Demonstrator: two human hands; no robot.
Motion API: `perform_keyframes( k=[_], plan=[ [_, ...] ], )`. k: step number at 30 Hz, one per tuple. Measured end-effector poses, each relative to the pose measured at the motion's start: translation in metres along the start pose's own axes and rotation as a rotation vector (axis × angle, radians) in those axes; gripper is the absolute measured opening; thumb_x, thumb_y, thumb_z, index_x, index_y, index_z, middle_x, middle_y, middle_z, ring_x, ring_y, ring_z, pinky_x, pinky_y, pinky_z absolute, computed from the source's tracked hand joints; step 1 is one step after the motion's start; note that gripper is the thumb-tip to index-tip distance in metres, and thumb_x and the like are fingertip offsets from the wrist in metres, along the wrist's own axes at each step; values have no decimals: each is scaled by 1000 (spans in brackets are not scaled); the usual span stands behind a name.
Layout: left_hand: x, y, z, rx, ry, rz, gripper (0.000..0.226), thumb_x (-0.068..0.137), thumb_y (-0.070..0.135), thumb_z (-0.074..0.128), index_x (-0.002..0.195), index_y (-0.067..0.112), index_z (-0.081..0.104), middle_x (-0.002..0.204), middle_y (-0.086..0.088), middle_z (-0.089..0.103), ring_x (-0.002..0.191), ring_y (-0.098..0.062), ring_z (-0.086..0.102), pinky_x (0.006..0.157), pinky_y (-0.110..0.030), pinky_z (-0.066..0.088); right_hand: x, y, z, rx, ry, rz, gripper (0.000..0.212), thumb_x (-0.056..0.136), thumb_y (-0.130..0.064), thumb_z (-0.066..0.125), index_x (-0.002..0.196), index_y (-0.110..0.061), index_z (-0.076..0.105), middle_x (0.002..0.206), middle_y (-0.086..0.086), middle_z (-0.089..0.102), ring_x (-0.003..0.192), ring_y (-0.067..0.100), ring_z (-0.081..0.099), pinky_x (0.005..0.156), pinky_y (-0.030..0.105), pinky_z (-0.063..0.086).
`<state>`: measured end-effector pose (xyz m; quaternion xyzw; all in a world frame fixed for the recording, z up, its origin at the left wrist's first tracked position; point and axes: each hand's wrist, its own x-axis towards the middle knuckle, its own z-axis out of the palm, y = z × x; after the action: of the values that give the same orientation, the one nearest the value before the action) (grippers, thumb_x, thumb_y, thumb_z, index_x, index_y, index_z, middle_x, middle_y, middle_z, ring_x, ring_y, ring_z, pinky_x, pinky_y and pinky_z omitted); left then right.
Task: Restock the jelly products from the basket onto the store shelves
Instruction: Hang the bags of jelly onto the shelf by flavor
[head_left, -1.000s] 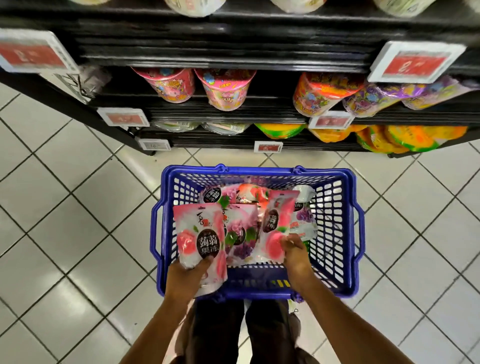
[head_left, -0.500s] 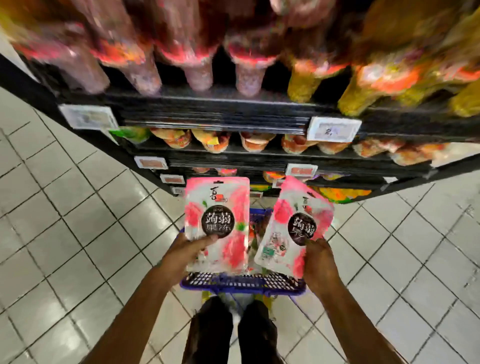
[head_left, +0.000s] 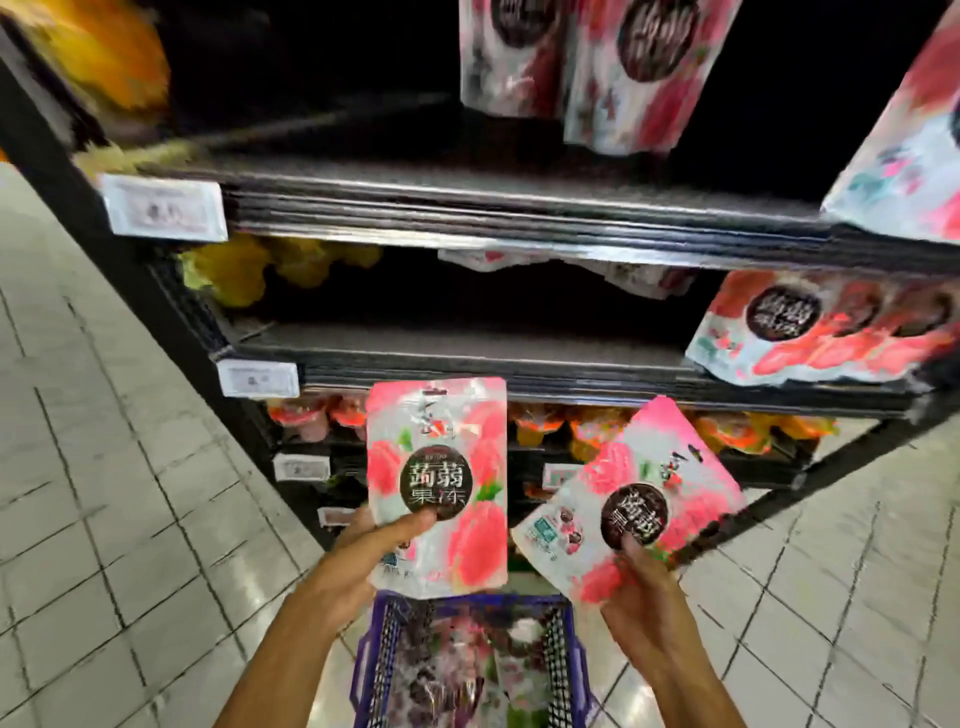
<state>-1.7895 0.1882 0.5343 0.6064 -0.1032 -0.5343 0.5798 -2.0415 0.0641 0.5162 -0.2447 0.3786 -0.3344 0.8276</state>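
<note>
The left pouch (head_left: 439, 467) (pink, with peaches printed on it) is held upright in front of the shelves (head_left: 519, 213). It's pinched near its lower edge by the left hand (head_left: 363, 551), with the thumb laid over the dark round label. The right pouch (head_left: 639, 493) is gripped at its bottom corner by the right hand (head_left: 644, 597), and its top is tipped toward 2 o'clock. The blue basket (head_left: 375, 654) is seen at 6 o'clock, right under both pouches, with more packs (head_left: 457, 670) piled inside. Matching pouches (head_left: 810, 332) are stood on the shelves at 12 and 3 o'clock. White price tags (head_left: 165, 208) are clipped on at 9 o'clock.
</note>
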Motion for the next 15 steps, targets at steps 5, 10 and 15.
perform_keyframes(
  k=[5, 10, 15],
  plan=[
    [-9, 63, 14, 95, -77, 155, 75, 21, 60, 92, 90, 34, 76, 78, 13, 75, 71, -2, 67, 64, -24, 47, -16, -37, 50, 12, 3, -103, 52, 69, -33, 75, 109, -2, 68, 88, 13, 74, 79, 27, 69, 83, 42, 57],
    [-18, 98, 27, 136, -202, 334, 71, 17, 62, 93, 82, 37, 78, 69, 8, 74, 58, -2, 65, 50, -13, 48, -33, -61, 78, -150, 32, -283, 33, 73, -18, 68, 101, -3, 61, 80, 10, 71, 68, 21, 69, 74, 37, 56],
    [-25, 131, 43, 202, -280, 467, 72, 33, 52, 94, 94, 21, 75, 76, 5, 75, 63, -3, 65, 55, -14, 49, -46, -86, 80, -291, -48, -451, 38, 60, -10, 88, 93, -4, 69, 96, 23, 66, 79, 30, 67, 73, 40, 57]
  ],
)
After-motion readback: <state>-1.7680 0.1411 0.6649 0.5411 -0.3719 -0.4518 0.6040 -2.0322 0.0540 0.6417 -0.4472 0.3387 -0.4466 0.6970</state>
